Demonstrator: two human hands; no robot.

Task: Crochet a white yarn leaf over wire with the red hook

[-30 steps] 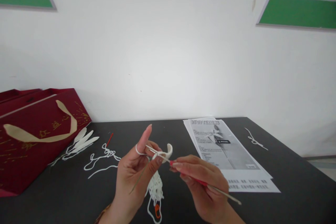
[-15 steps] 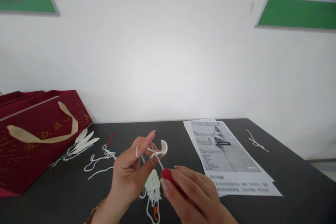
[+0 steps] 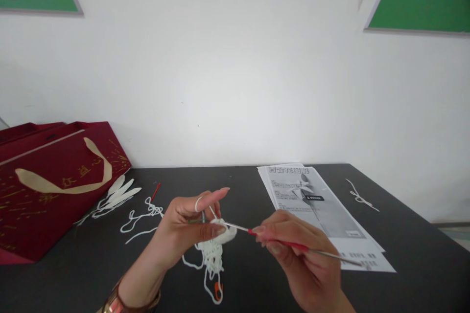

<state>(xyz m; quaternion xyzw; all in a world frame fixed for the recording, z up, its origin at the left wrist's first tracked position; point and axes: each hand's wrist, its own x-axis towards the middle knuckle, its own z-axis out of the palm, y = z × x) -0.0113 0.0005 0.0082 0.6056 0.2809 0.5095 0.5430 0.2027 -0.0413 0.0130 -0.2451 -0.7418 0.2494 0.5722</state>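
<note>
My left hand [image 3: 194, 222] pinches a small white crochet piece [image 3: 229, 234] between thumb and fingers. White yarn loops round its raised index finger. My right hand [image 3: 299, 249] grips a crochet hook [image 3: 293, 244] with a red handle and metal shaft, held nearly level. The hook's thin tip meets the crochet piece beside my left thumb; whether it sits inside a stitch is too small to tell. Below the left hand lies a bundle of white yarn [image 3: 213, 257], with an orange stitch marker [image 3: 218, 291] at its lower end.
A dark red gift bag [image 3: 55, 190] stands at the left of the black table [image 3: 242, 190]. By it lie white crocheted petals [image 3: 119, 195] and a red needle [image 3: 156, 191] with yarn. Printed sheets [image 3: 360, 249] lie right, then a white yarn piece [image 3: 362, 199].
My right hand has moved right and up, turning the hook from steeply pointed to nearly level. My left hand has tilted, and the crochet piece now sits lower.
</note>
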